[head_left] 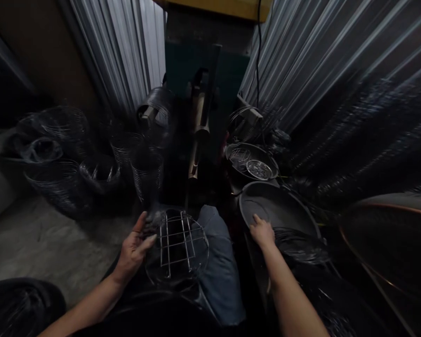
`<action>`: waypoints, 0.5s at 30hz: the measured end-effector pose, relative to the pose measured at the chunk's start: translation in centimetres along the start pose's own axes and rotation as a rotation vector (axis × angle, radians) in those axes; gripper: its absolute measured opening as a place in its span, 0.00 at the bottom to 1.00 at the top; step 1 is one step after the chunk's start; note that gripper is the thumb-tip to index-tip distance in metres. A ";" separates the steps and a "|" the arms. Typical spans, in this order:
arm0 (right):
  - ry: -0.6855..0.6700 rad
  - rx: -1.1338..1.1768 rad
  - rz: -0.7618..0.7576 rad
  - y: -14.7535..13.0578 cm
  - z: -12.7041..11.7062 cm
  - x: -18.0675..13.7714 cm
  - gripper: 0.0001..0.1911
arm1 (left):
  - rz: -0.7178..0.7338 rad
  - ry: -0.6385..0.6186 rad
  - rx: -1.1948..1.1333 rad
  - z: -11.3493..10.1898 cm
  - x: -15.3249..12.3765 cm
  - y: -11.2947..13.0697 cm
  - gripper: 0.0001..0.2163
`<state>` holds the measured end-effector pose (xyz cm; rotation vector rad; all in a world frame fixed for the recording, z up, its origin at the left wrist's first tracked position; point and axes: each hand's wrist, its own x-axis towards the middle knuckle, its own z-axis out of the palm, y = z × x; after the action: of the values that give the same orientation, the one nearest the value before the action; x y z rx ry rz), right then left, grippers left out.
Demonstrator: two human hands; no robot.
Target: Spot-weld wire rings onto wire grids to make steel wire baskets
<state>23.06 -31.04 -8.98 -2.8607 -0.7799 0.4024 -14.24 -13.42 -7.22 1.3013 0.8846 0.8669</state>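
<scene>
A round wire grid (178,242) rests on my lap, over my blue-clad knee (217,262). My left hand (135,247) holds its left rim, fingers curled around the edge. My right hand (262,230) reaches down into a dark round pan (284,210) at my right, fingers bent on something I cannot make out. A pile of thin dark wire pieces (300,243) lies in the pan just right of that hand.
A green machine (203,75) with a vertical lever (198,135) stands ahead. Stacks of dark wire rings (70,164) crowd the left floor. A metal bowl (252,164) with small parts sits behind the pan. Another large pan (393,243) is at right. Corrugated metal walls surround.
</scene>
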 end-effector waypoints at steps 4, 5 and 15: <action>-0.160 -0.113 0.105 3.9 1.7 4.2 0.18 | -0.140 0.060 -0.151 -0.2 0.7 0.4 0.33; -0.190 -0.128 0.101 4.4 2.2 5.1 0.18 | -0.168 0.068 -0.159 0.1 0.9 0.8 0.33; -0.363 -0.227 0.045 4.9 5.9 10.7 0.17 | -0.339 0.179 -0.032 4.5 5.2 2.7 0.32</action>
<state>32.52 -29.23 -17.99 -3.0616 -0.8670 0.9138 -8.08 -10.40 -4.54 1.0175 1.1883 0.7320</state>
